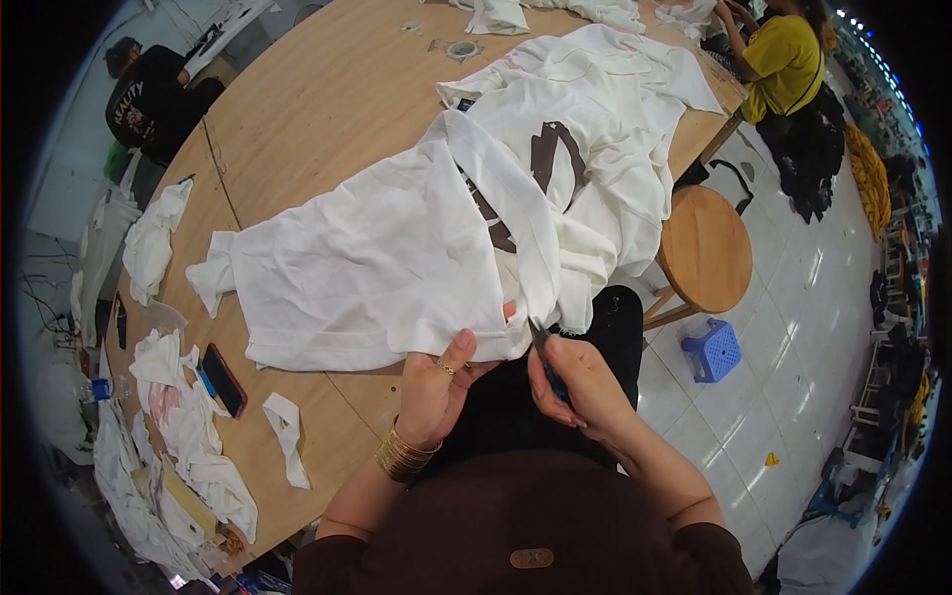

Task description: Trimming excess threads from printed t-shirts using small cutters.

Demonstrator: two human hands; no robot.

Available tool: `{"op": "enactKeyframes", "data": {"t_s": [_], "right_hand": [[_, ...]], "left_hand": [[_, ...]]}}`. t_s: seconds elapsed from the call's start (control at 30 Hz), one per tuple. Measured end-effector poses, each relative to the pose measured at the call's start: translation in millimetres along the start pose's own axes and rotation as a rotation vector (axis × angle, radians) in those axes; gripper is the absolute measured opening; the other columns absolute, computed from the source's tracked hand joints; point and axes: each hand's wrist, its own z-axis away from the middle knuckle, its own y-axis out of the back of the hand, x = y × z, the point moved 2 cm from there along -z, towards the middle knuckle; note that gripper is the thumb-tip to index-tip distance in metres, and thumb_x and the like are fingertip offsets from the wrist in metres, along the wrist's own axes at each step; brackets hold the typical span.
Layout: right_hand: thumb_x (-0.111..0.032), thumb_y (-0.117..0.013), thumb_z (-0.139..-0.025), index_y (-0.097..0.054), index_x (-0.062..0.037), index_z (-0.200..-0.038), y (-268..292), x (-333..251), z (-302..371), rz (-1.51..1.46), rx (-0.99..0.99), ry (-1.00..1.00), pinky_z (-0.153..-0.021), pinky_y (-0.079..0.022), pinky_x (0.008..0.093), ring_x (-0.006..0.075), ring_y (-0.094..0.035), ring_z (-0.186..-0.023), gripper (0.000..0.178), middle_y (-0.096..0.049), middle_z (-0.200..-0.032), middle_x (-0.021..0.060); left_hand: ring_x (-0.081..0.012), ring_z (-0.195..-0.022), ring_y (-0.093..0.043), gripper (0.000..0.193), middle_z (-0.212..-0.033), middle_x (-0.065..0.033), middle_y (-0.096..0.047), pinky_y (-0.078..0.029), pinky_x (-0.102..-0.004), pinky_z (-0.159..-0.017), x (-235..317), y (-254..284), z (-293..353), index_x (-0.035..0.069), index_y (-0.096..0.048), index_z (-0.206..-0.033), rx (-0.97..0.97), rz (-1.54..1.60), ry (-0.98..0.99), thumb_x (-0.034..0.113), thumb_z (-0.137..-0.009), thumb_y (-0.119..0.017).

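Observation:
A white knit garment (367, 258) lies spread over the near edge of the table, its lower edge turned toward me. My left hand (436, 392) grips that edge from below, thumb on top; a fingertip shows through a gap in the fabric. My right hand (580, 387) is closed around a small dark pair of thread snips (540, 342). Their tip points up at the garment's edge, a little right of my left hand. Whether the blades touch the fabric I cannot tell. Behind it, more white garments (615, 129) with a dark brown printed shape are heaped.
On the wooden table (297, 129) are a phone (224, 380), a white fabric strip (285, 441), white cloth scraps (178, 416) and a tape roll (462, 50). A round wooden stool (706, 248) and blue plastic stool (711, 350) stand at right. Two people sit farther off.

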Motion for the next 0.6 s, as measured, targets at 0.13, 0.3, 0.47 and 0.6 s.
{"op": "enactKeyframes", "data": {"t_s": [0.13, 0.3, 0.47, 0.6], "right_hand": [[-0.025, -0.074, -0.073, -0.052, -0.003, -0.08, -4, -7, 4, 0.74, 0.445, 0.681, -0.038, -0.027, 0.0192, 0.0029, -0.038, -0.044, 0.032, -0.044, -0.05, -0.0026], [-0.011, -0.077, -0.066, -0.058, -0.0038, -0.092, -1, -1, -9, 1.136, 0.47, 0.881, -0.042, -0.033, 0.0214, 0.0091, -0.042, -0.043, 0.033, -0.046, -0.054, 0.0008], [-0.005, -0.073, -0.067, -0.061, -0.0044, -0.089, -2, -2, -6, 1.266, 0.463, 0.917, -0.043, -0.037, 0.024, 0.016, -0.05, -0.048, 0.025, -0.053, -0.062, 0.0058], [-0.002, -0.072, -0.067, -0.061, -0.0039, -0.089, 1, 3, -11, 1.221, 0.533, 0.971, -0.043, -0.037, 0.0248, 0.0184, -0.051, -0.051, 0.025, -0.053, -0.065, 0.0073]], "left_hand": [[-0.0244, -0.11, -0.051, 0.038, -0.122, -0.013, -0.048, -0.046, -0.0383, -0.089, 2, -5, 1, -0.001, -0.034, -0.126, -0.006, -0.004, -0.008, 0.012, -0.092, -0.045], [-0.0234, -0.108, -0.051, 0.035, -0.121, -0.0139, -0.049, -0.046, -0.0368, -0.09, 0, -7, 0, -0.002, -0.037, -0.123, -0.033, -0.024, 0.041, 0.01, -0.092, -0.044], [-0.0212, -0.1, -0.055, 0.032, -0.119, -0.0134, -0.052, -0.048, -0.0332, -0.081, -7, -9, 2, -0.001, -0.038, -0.123, 0.016, -0.099, -0.028, 0.008, -0.092, -0.042], [-0.0165, -0.099, -0.054, 0.028, -0.11, -0.0094, -0.054, -0.047, -0.0303, -0.086, -19, -8, 4, -0.003, -0.045, -0.116, 0.051, -0.157, -0.043, 0.01, -0.091, -0.048]]}}
